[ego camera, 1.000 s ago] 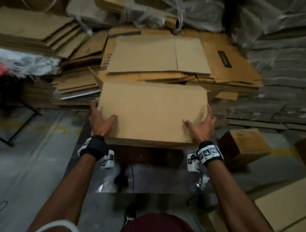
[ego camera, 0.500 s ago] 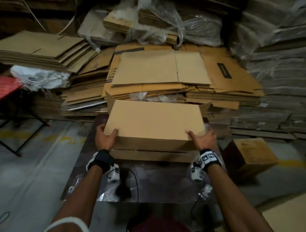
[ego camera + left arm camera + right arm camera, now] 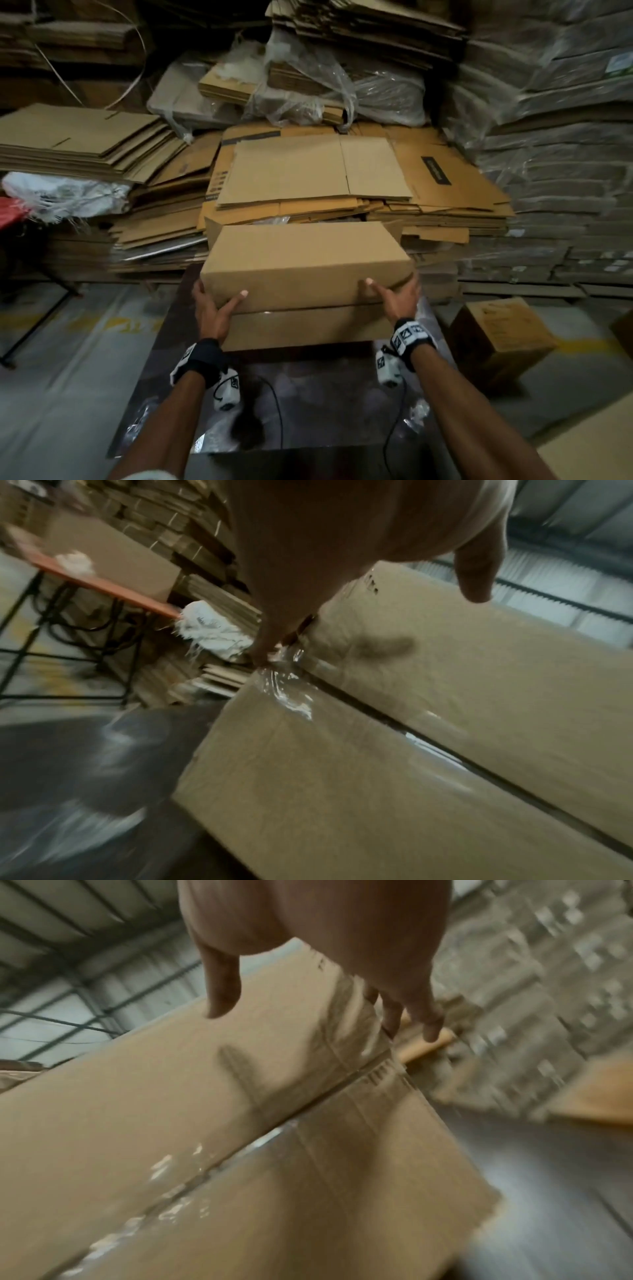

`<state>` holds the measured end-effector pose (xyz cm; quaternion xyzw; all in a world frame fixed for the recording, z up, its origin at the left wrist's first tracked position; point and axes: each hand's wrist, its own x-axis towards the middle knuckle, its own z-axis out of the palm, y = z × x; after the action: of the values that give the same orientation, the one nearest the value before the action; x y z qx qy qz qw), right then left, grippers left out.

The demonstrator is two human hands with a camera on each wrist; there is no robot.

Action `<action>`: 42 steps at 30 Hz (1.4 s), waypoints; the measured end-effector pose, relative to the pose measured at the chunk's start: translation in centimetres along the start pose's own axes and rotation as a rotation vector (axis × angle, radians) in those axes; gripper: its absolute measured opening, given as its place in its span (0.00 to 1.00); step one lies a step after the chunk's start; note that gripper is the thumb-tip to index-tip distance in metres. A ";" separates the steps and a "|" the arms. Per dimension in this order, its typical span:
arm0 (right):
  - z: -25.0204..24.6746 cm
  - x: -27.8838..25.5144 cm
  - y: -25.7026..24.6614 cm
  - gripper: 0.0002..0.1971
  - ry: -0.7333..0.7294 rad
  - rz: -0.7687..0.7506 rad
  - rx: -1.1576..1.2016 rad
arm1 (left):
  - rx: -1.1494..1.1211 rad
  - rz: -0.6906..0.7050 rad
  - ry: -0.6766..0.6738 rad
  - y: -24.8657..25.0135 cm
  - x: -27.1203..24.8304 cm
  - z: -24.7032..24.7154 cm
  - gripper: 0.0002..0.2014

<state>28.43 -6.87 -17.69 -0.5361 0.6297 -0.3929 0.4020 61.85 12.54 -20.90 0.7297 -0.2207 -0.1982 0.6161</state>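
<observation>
A brown cardboard box stands on a dark glossy table, turned so that its flap side with a clear-taped seam faces me. My left hand lies at the box's left end, fingers straight down that end and thumb stretched over the near face. My right hand mirrors it at the right end. In the right wrist view the right hand's fingers run straight past the box corner. The left wrist view shows the left thumb over the box.
Stacks of flattened cardboard rise just behind the table. Plastic-wrapped pallets fill the right. A small box sits on the floor at right. A red table with black legs and a white sack are at left.
The box has been tipped up from lying flat, so its taped flap side now faces me. Both hands slid from its top near corners down to its ends.
</observation>
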 end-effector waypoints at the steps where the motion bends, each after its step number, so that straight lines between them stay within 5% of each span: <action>1: -0.4 1.5 -1.7 0.71 -0.002 -0.032 -0.020 | 0.009 0.054 0.010 1.7 0.3 0.1 0.59; 4: -1.4 5.2 -7.4 0.73 0.005 -0.107 -0.104 | 0.067 0.192 0.019 7.0 1.3 0.5 0.48; 8: -2.6 8.3 -14.7 0.64 -0.010 -0.191 -0.342 | 0.267 0.271 0.042 12.9 2.3 1.1 0.37; 13: -3.1 9.8 -19.0 0.46 -0.202 -0.273 -0.517 | 0.415 0.109 -0.007 15.2 2.5 0.6 0.46; 20: -1.5 9.3 -17.1 0.44 -0.434 -0.302 -0.689 | 0.623 0.030 -0.041 13.0 1.4 0.7 0.38; 25: 0.6 9.2 -16.0 0.42 -0.405 -0.424 -0.852 | 0.654 -0.055 -0.106 12.2 3.0 1.0 0.34; 30: 2.3 6.8 -12.4 0.30 -0.464 -0.444 -0.990 | 0.707 -0.043 -0.227 9.1 3.4 0.4 0.29; 35: 4.4 3.9 -5.3 0.38 -0.530 -0.440 -0.883 | 0.696 -0.052 -0.374 5.6 2.4 0.2 0.34; 42: 8.4 -0.9 -1.3 0.38 -0.570 -0.509 -0.849 | 0.591 -0.137 -0.153 3.9 0.5 1.3 0.40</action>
<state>36.74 -6.63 -19.50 -0.8704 0.4500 -0.0297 0.1978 61.17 10.66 -17.27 0.8733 -0.2648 -0.2211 0.3440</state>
